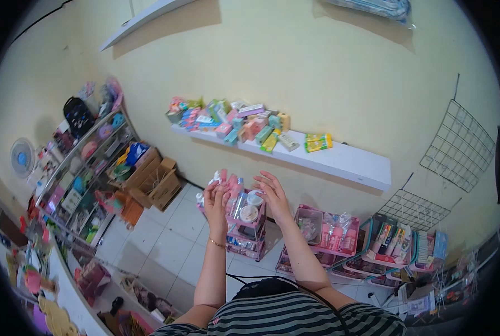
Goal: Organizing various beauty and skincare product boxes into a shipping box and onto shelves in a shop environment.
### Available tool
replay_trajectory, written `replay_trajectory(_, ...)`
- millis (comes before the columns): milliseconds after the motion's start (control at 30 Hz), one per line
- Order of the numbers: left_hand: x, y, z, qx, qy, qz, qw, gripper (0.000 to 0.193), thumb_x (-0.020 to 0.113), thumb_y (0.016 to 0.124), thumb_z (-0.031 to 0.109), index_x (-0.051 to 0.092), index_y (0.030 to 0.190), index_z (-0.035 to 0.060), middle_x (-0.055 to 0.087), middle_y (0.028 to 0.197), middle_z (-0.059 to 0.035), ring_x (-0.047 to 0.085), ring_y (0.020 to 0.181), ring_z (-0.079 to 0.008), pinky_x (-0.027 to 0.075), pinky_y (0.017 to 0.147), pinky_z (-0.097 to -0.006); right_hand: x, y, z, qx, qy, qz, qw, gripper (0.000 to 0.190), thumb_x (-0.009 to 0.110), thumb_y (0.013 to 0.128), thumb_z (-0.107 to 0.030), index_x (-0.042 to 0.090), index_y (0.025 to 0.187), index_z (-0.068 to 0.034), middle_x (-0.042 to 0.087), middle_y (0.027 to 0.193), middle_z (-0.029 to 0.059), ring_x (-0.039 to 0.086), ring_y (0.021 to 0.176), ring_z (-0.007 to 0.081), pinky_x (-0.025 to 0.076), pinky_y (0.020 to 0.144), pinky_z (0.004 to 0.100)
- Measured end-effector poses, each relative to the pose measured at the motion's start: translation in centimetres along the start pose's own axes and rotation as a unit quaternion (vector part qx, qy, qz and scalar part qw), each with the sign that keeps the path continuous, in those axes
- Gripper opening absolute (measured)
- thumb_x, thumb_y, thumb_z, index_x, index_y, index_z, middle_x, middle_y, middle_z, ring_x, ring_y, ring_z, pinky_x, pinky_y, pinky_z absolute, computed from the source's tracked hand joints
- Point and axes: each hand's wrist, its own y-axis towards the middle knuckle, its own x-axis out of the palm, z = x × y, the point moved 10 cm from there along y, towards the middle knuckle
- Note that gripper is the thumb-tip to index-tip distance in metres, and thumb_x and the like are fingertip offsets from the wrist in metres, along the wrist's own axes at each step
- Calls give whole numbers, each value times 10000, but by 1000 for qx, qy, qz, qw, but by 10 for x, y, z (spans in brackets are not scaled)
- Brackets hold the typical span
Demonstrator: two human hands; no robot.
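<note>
My left hand is raised over the left part of a pink tiered cart, its fingers bent; whether something small is between them I cannot tell. Fingers apart and holding nothing, my right hand is above the cart's right side. Between and below the hands, the top tier holds pink bottles, a clear bottle and round white-lidded jars. Beyond them, a white wall shelf bears a heap of small boxes and yellow-green packets.
On the right stand more pink carts with bottles and pens, below wire grid panels. Open cardboard boxes sit on the tiled floor at left, beside a loaded display rack. A white counter edge runs at lower left.
</note>
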Motion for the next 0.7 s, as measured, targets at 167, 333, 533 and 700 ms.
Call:
replay_trajectory(167, 36, 25, -50, -60, -43, -37, 997, 278, 564, 890, 159, 475, 1126, 42, 568, 1032, -68, 571, 946, -148, 478, 805, -256, -46, 23, -8, -15, -28, 47, 998, 398, 496, 918, -228, 418, 1297, -133, 527, 1223, 73, 515, 1076, 168, 406, 889, 317)
replay_trajectory(333, 71, 35, -82, -88, -18, -96, 991, 282, 536, 910, 210, 463, 1141, 66, 547, 1067, -75, 554, 984, -178, 465, 848, -317, -80, 38, -3, -11, -33, 88, 995, 396, 503, 918, -227, 420, 1291, -123, 531, 1214, 75, 524, 1066, 171, 418, 882, 312)
replay_trajectory(533, 97, 54, -112, -123, -38, -123, 984, 288, 542, 906, 203, 466, 1143, 58, 561, 1054, -71, 562, 974, -169, 463, 861, -310, -111, 50, -4, -12, -43, 134, 990, 397, 502, 919, -225, 419, 1291, -116, 524, 1219, 87, 520, 1074, 174, 417, 888, 316)
replay_trajectory(700, 118, 83, -127, -141, -32, -161, 976, 283, 535, 910, 216, 468, 1145, 72, 561, 1055, -68, 555, 979, -171, 458, 873, -328, -134, 62, -23, -33, -46, 188, 981, 394, 494, 921, -206, 414, 1292, -101, 515, 1226, 92, 519, 1072, 178, 425, 882, 312)
